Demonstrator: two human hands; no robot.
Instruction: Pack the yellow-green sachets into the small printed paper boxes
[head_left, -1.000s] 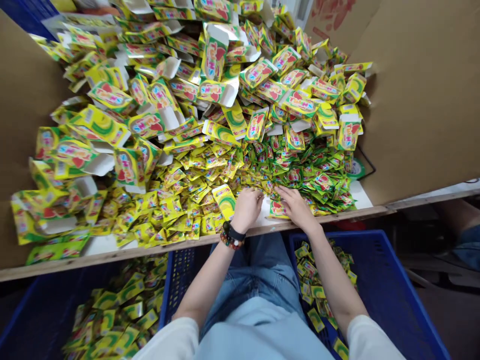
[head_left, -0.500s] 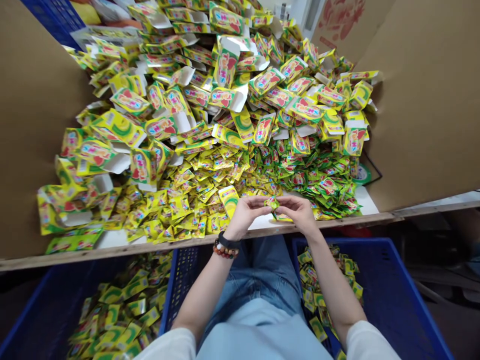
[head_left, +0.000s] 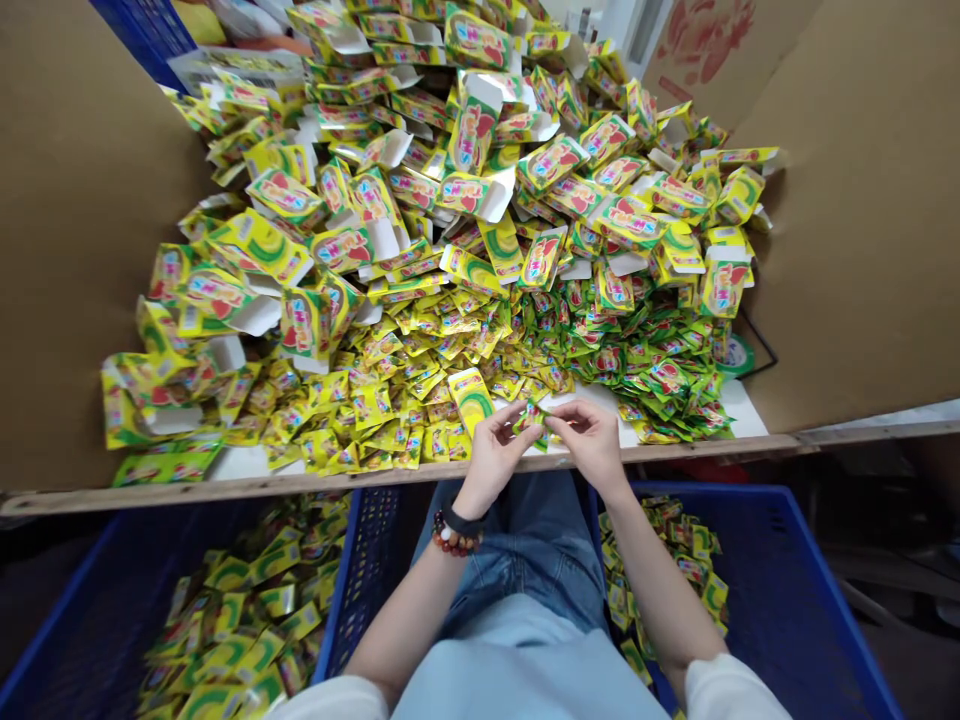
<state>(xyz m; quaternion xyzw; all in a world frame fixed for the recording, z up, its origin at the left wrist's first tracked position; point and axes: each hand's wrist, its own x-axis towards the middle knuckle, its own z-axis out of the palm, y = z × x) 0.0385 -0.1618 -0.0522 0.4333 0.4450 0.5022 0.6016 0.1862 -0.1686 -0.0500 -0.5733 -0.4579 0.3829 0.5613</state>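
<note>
Both my hands meet at the table's front edge over a small green candy sachet [head_left: 531,416]. My left hand [head_left: 496,450], with a dark band and beads at its wrist, pinches the sachet's left side. On its right side, the fingertips of my right hand [head_left: 589,440] grip it. A yellow carton [head_left: 471,397] lies flat just beyond my left hand. Yellow sachets [head_left: 373,405] are heaped to the left, and green sachets [head_left: 664,375] are piled to the right. Behind them rises a large heap of small open cartons [head_left: 345,248] with white flaps.
Cardboard walls [head_left: 862,220] flank the table on both sides. Below its wooden front edge [head_left: 262,490], a blue crate [head_left: 67,620] with filled cartons or packets stands at left. Another blue crate [head_left: 795,590] holds more at right. Green packets [head_left: 169,462] lie at the left corner.
My hands have drawn slightly down toward me, with the green sachet turned between the fingers. The whole view has shifted a little to the right.
</note>
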